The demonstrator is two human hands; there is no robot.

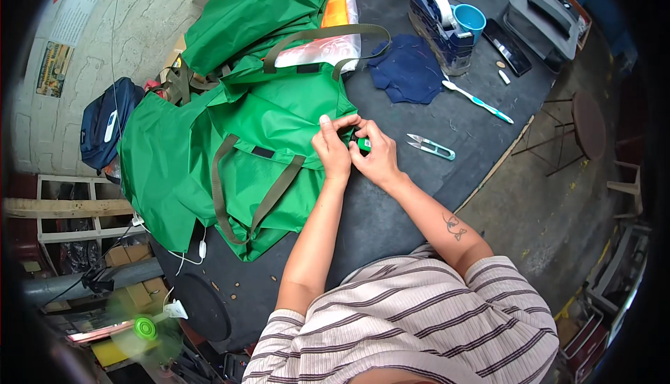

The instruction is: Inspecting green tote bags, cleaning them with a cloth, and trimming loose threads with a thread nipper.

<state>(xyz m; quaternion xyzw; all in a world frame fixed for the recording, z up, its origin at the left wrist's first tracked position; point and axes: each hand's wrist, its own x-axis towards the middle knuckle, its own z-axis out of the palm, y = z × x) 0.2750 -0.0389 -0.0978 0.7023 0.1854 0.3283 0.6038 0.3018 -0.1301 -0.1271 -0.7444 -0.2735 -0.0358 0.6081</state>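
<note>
A large green fabric bag (167,150) with olive webbing handles (225,188) lies spread over the dark table. At its right edge, my left hand (333,150) is closed on the bag's edge, its index finger reaching across toward my other hand. Close beside it, my right hand (378,153) is closed round a small green and black thing (364,144) that looks like a lighter; my fingers cover part of it. The two hands nearly touch. To the right of them lie thread snips (431,146) with pale blue-green handles.
A second green bag (258,17) is heaped at the back. Dark blue cloth (405,68), a toothbrush (478,101), a tape dispenser (440,24), a blue cup (469,19), a phone (507,47) and a grey lidded box (541,21) occupy the right side. A small fan (144,327) is at lower left.
</note>
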